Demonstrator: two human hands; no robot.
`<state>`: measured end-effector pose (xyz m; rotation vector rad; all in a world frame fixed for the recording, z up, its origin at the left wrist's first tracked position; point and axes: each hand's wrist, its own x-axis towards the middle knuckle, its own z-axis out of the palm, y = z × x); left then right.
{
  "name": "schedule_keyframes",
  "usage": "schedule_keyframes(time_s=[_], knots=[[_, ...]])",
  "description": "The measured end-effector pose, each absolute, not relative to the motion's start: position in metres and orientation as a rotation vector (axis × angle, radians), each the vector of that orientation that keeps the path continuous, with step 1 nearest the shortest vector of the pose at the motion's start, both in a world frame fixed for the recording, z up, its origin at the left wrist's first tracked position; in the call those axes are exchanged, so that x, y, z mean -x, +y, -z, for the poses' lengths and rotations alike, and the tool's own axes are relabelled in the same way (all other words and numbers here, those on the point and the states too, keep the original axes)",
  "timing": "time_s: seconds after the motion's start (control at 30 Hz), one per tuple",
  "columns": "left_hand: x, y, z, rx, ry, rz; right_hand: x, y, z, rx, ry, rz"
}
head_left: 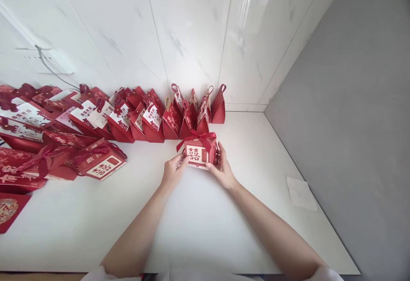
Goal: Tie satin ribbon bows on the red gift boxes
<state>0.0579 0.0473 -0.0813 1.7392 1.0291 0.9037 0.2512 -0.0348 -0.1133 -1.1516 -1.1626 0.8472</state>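
In the head view, a small red paper box with a cream front panel and red characters (196, 156) sits between the two hands, in front of the far row on a smooth white tabletop (205, 225). A shiny dark-red ribbon bow (205, 139) crosses its top, above the grip. The left hand (174, 168) is closed to a pinch on the box's left side, with fingertips at the near left edge. The right hand (224, 171) is partly curled, spread to the box's width: its thumb presses the near lower right corner while the fingers lie along the right side. The box is thus gripped from both sides, front panel toward the near edge; whether its base touches the tabletop I cannot tell. Just beyond it, upright red tent-shaped paper boxes with loop handles (153, 121) stand in a row near the white marbled tile wall (192, 33), crowding toward the far left. Well apart to the left, a tilted red ribbon-tied box with a cream panel (105, 166) lies among others. A white square of paper (301, 193) lies at the right, near the grey wall panel (339, 101).
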Motion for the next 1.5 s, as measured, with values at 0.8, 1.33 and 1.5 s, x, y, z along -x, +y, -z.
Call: schedule_keyframes(time_s=[0.8,1.33,1.5], knots=[[-0.057,0.053,0.088,-1.648,0.669,-0.767,-0.249,-0.044,0.095,0.994,-1.328,-1.033],[-0.070,0.033,0.084,-1.583,0.716,-0.787,-0.254,-0.043,0.093,0.952,-1.355,-1.099],[-0.066,0.041,0.075,-1.778,0.578,-0.705,-0.258,-0.041,0.090,0.957,-1.259,-1.139]])
